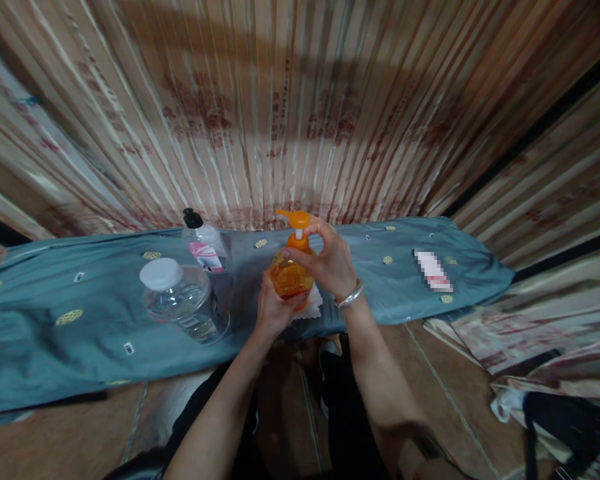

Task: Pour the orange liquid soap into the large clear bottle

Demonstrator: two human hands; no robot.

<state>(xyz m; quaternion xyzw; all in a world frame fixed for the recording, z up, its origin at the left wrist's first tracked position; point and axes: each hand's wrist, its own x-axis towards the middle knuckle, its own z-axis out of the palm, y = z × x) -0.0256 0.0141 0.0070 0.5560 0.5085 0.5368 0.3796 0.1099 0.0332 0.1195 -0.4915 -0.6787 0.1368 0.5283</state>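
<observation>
On the cloth-covered bench (80, 333), the orange pump bottle (290, 275) stands on a white cloth (314, 303); left hand (274, 308) fingers clamp its base; right hand (330, 261) fingers wrap its neck.

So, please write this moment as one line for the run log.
left hand: holds orange pump bottle base | right hand: grips bottle neck | beside: clear jar, black-capped bottle
</observation>
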